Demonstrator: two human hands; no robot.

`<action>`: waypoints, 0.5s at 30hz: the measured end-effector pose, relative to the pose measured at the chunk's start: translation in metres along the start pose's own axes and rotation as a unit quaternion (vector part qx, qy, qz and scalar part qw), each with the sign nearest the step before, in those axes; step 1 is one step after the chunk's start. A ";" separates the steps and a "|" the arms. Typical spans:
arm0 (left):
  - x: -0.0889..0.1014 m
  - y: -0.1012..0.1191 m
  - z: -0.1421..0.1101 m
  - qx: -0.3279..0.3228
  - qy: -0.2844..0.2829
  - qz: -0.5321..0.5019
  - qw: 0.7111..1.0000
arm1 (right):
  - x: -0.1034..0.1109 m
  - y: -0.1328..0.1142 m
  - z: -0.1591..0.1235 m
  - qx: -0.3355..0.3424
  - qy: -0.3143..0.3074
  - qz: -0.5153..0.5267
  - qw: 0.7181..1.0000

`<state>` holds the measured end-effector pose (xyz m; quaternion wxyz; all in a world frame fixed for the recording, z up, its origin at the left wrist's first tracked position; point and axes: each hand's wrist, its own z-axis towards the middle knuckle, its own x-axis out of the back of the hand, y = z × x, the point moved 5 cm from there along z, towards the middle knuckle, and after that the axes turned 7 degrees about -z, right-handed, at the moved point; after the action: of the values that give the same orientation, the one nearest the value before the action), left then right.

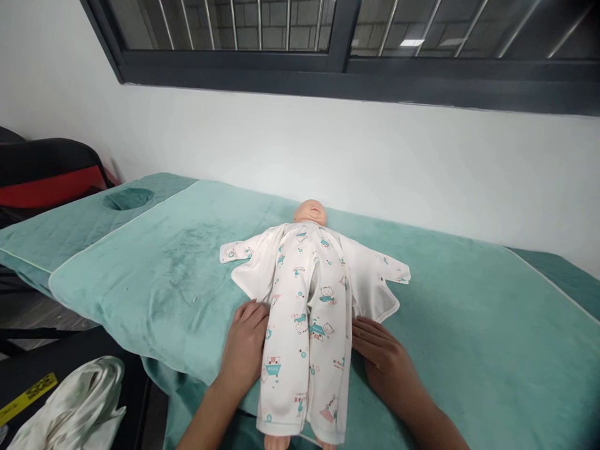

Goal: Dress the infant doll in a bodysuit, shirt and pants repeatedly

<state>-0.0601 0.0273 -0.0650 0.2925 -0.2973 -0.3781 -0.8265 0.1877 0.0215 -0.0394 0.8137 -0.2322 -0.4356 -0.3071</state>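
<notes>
A baby doll lies on its back on a green-covered bed, its head toward the wall. It has on a white printed top with the sleeves and side flaps spread out. White printed pants cover the front of its body and legs, and the feet show below the cuffs. My left hand is closed at the left edge of the pants, its fingertips partly hidden by the cloth. On the opposite edge, my right hand has its fingers together against the pants, with the tips tucked at the cloth.
The green bed cover runs along a white wall under a barred window. A face hole is at the bed's left end. Crumpled white cloth rests on a black surface at lower left, near a red and black chair.
</notes>
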 end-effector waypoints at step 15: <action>0.000 0.000 0.000 -0.005 -0.003 0.010 1.000 | 0.007 -0.005 0.009 -0.005 0.020 0.017 1.000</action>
<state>-0.0601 0.0273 -0.0646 0.2979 -0.3050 -0.3716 -0.8247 0.1824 0.0219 -0.0287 0.8260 -0.2378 -0.4138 -0.2999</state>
